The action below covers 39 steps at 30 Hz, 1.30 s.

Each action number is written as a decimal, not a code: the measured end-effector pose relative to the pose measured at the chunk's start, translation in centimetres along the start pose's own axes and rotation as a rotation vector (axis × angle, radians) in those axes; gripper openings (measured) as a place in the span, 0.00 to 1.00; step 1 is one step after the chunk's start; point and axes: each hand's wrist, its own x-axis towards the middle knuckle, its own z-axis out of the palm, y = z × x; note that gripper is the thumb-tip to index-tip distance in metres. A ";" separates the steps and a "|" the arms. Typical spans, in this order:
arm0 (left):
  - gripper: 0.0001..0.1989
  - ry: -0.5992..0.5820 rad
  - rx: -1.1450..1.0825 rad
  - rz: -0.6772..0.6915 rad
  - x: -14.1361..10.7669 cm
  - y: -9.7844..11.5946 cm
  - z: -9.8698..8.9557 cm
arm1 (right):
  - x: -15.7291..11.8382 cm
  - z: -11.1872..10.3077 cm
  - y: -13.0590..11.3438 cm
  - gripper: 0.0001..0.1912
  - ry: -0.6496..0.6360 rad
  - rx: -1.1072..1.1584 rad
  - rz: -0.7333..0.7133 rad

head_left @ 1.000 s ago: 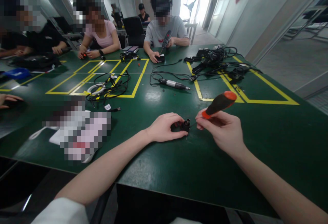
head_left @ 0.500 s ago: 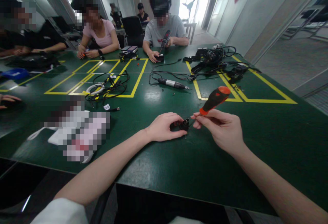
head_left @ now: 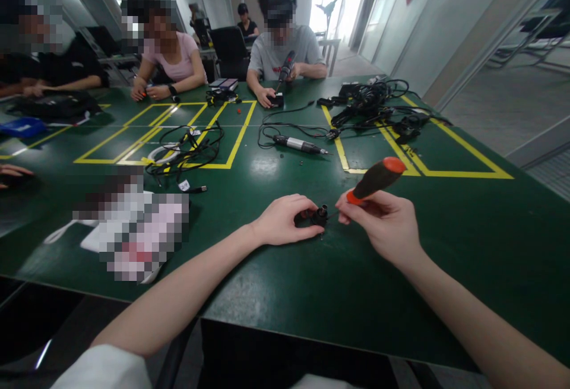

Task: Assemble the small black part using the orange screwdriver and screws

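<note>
My left hand (head_left: 287, 221) is closed around a small black part with a round metal-rimmed top (head_left: 320, 215), held on the green table (head_left: 267, 294). Its exact kind cannot be made out. In my right hand (head_left: 387, 223) is a screwdriver (head_left: 376, 180) with a black and orange handle, tilted up to the right. The thin shaft points left, and its tip is at the right side of the black part; whether it touches is too small to tell. Tiny specks lie just below the part.
Beyond my hands lies an electric screwdriver (head_left: 299, 144) with its cord. Tangled black cables (head_left: 369, 104) are at the far right, more cables (head_left: 187, 148) at left. A blurred pinkish item (head_left: 155, 228) lies near my left forearm. Across the table a person (head_left: 285, 44) holds a power tool.
My right hand has tipped the screwdriver lower, its handle leaning further right and down. The left hand keeps its hold on the black part. The view has shifted slightly.
</note>
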 end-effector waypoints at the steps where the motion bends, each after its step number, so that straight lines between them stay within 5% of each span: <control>1: 0.14 0.002 0.000 0.003 0.0 0.0 0.0 | 0.0 0.0 0.0 0.14 -0.001 -0.002 -0.002; 7: 0.15 0.001 0.001 -0.003 -0.1 0.0 0.1 | 0.0 0.1 0.2 0.14 -0.070 0.041 -0.009; 39: 0.16 -0.001 -0.030 -0.017 0.0 0.0 0.1 | 0.2 0.3 0.0 0.20 -0.020 0.107 0.026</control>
